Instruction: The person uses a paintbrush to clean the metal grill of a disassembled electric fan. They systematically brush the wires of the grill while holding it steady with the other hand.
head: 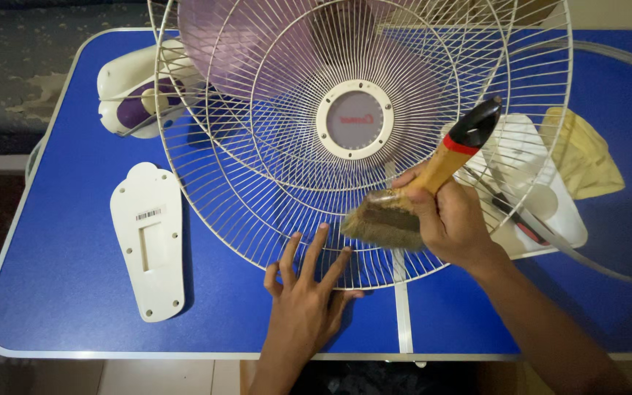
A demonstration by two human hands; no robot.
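1. Head view, nearest me: my left hand [306, 290] lies flat with fingers spread, palm down, pressing the near rim of the round white wire fan grille [272, 197], which lies on the blue folding table [60, 278].
2. Just right of that hand, my right hand [451, 219] is closed in a fist around the yellow wooden handle of a wide paintbrush with tan bristles and a red-and-black handle end [418, 197]; the bristles touch the grille's wires near its lower right rim.
3. Left of the grille, well apart from its rim, a flat white plastic cover plate with screw holes [148, 241] lies on the table.
4. At the grille's middle sits its round white hub ring with a greyish disc [354, 121].
5. Right of the grille, partly under its rim, lies a white plastic base piece [543, 197] with a red-and-black handled tool [513, 216] on it; I cannot tell what kind of tool.
6. Further right of the grille, a crumpled yellow cloth [583, 153] rests on the table.
7. Beyond the grille's upper left rim, a white and purple plastic fan housing [137, 95] lies on the table.
8. Seen through the grille's far part are translucent purple fan blades [221, 36].
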